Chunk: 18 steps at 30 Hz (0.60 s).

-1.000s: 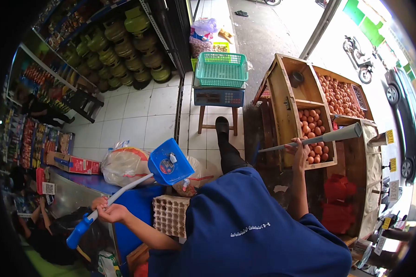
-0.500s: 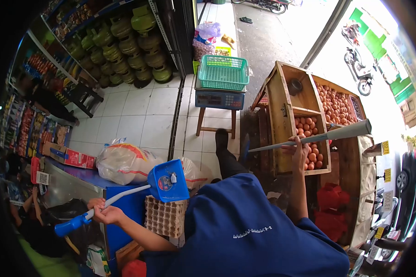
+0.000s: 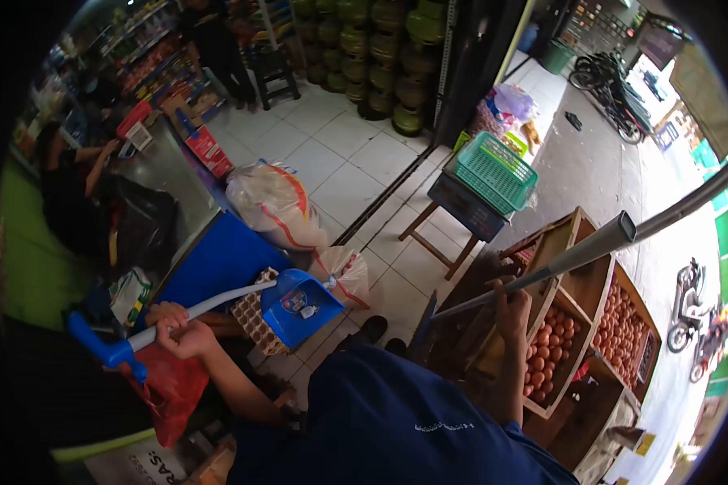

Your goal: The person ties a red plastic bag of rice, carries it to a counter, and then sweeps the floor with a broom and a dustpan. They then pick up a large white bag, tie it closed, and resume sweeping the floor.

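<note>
My left hand (image 3: 178,330) is closed around the pale handle of a long-handled blue dustpan (image 3: 293,311). A small whitish scrap lies in its pan, which hangs in front of a stack of egg trays (image 3: 255,323). On the other side, my right hand (image 3: 511,311) grips the grey pole of a broom (image 3: 570,257). The pole's thick grey end points up and outward, and a bluish edge shows at its lower end, mostly in shadow. Beside that hand stands a wooden crate (image 3: 560,388) with brown eggs (image 3: 552,339) in its compartments.
A green basket (image 3: 493,174) sits on a scale (image 3: 465,208) over a wooden stool. Filled plastic bags (image 3: 273,206) lie by the blue-sided counter (image 3: 218,259). A person (image 3: 65,186) is behind the counter; another (image 3: 214,48) stands farther back. Gas cylinders (image 3: 408,77) are stacked near the doorway.
My view has turned left, so the stool, crate and counter sit differently in it. Both hands keep hold of the dustpan and the broom.
</note>
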Each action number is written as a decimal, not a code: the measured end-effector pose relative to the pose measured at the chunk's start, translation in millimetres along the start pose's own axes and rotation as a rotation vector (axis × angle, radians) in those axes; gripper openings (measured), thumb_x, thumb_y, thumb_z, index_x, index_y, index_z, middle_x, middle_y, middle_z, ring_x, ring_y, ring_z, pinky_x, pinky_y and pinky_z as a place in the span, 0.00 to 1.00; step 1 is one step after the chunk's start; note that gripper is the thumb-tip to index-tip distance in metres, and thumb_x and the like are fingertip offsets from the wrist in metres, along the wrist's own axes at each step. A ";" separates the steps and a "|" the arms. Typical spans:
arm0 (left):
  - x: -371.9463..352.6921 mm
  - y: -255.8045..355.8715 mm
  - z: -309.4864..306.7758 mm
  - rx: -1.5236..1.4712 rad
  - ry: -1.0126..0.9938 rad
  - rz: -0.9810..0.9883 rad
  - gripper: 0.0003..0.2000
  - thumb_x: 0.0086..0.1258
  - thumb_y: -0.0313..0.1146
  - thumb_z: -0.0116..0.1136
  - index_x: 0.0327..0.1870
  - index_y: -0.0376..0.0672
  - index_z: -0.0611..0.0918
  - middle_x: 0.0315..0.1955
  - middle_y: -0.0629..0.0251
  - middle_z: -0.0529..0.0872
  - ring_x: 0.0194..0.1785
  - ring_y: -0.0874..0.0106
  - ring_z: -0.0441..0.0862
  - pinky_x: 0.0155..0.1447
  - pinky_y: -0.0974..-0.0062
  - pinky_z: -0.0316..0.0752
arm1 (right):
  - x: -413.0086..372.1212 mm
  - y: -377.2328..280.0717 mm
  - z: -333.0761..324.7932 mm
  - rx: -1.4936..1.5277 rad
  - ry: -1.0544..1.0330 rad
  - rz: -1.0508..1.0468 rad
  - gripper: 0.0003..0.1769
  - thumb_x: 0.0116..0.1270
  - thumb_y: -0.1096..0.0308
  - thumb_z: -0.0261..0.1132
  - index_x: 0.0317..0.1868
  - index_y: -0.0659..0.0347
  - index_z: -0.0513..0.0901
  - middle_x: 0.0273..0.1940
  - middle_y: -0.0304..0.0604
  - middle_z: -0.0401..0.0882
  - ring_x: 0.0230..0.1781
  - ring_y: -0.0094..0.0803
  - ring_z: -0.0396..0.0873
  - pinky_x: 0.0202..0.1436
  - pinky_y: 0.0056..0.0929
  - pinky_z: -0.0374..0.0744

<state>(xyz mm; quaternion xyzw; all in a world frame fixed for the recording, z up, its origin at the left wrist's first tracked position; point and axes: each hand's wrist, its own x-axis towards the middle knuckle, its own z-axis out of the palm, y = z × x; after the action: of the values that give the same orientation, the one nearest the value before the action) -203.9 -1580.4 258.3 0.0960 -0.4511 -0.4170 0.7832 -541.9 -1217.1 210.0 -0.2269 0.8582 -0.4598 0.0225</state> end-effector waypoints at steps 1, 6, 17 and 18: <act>-6.1 6.4 0.7 0.006 -0.008 0.005 0.05 0.58 0.31 0.43 0.24 0.44 0.64 0.15 0.72 0.58 0.17 0.80 0.55 0.23 0.83 0.54 | 3.5 6.4 9.6 0.024 -0.019 -0.056 0.08 0.61 0.67 0.58 0.30 0.62 0.81 0.24 0.44 0.76 0.28 0.34 0.76 0.34 0.29 0.72; -37.5 36.4 -10.5 0.240 0.057 -0.078 0.08 0.61 0.30 0.42 0.22 0.44 0.63 0.16 0.72 0.59 0.19 0.79 0.56 0.26 0.81 0.56 | -15.3 5.5 48.9 0.155 -0.204 -0.203 0.06 0.59 0.69 0.60 0.30 0.62 0.81 0.26 0.45 0.76 0.28 0.36 0.76 0.34 0.29 0.73; -84.2 55.4 -196.0 0.665 0.007 -0.367 0.09 0.66 0.36 0.47 0.28 0.40 0.70 0.22 0.69 0.69 0.28 0.76 0.67 0.36 0.75 0.63 | -83.9 -19.1 160.9 0.149 -0.408 -0.451 0.10 0.56 0.65 0.65 0.28 0.66 0.81 0.24 0.50 0.76 0.27 0.44 0.76 0.32 0.38 0.72; -94.9 64.3 -209.8 0.765 0.008 -0.461 0.10 0.65 0.36 0.48 0.28 0.40 0.70 0.22 0.70 0.69 0.28 0.76 0.67 0.36 0.74 0.63 | -87.1 -27.6 169.8 0.123 -0.432 -0.492 0.10 0.57 0.65 0.65 0.27 0.65 0.81 0.24 0.49 0.78 0.26 0.42 0.77 0.31 0.35 0.74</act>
<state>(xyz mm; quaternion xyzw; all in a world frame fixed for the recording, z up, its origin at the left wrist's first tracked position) -25.7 -1516.9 112.2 0.4786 -0.5368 -0.3835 0.5794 -411.7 -1326.7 119.4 -0.5178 0.7238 -0.4435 0.1058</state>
